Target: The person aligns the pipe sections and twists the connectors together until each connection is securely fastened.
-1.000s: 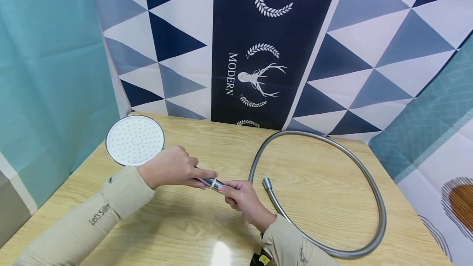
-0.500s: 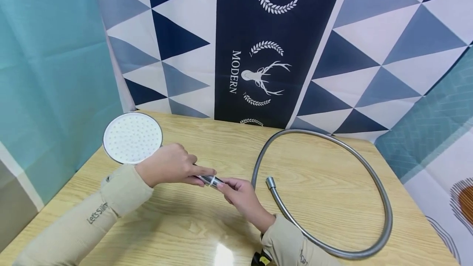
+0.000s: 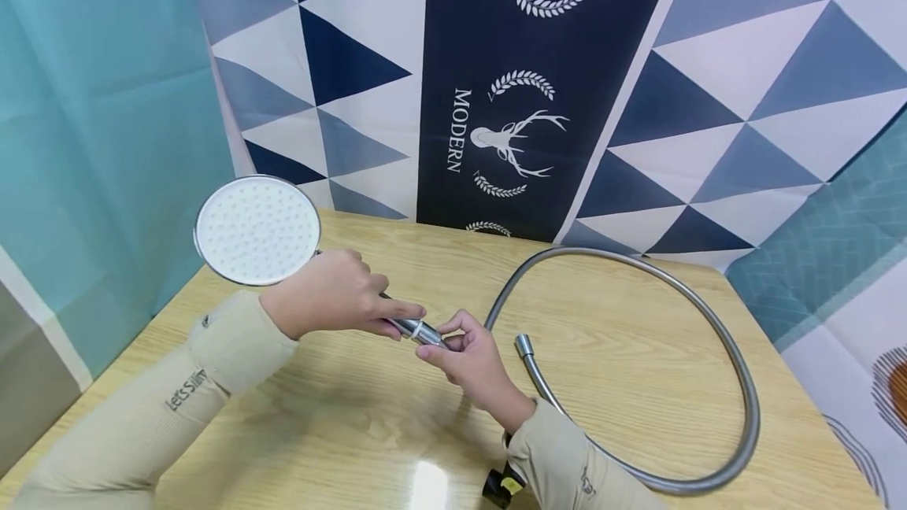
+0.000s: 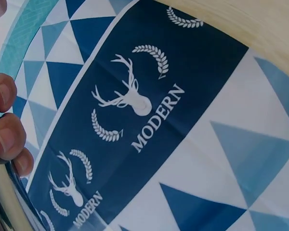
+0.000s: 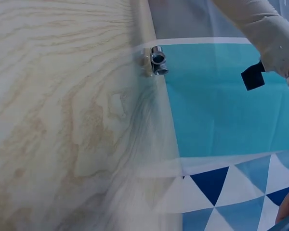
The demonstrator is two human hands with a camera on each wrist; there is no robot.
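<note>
My left hand [image 3: 336, 293] grips the handle of a round shower head [image 3: 258, 230], whose white nozzle face points up at the left of the head view. In the left wrist view, curled fingers [image 4: 7, 137] lie over the chrome handle at the left edge. With thumb and fingertips my right hand [image 3: 475, 360] pinches the chrome nut [image 3: 430, 335] just past a white ring on the handle. The grey shower hose [image 3: 751, 408] runs behind this hand; its join to the nut is hidden. Its other end [image 3: 523, 345] lies loose on the table.
The hose loops over the right half of the wooden table [image 3: 340, 431]. Near the table edge, the right wrist view shows a chrome fitting [image 5: 158, 60]. A black piece with a yellow label [image 3: 505, 486] is by the right wrist. Patterned cloth [image 3: 368, 101] hangs behind.
Both hands have moved up slightly with the shower head, which tilts more toward the camera. My right hand's fingers have shifted on the nut, the index finger rising. The hose remains on the table.
</note>
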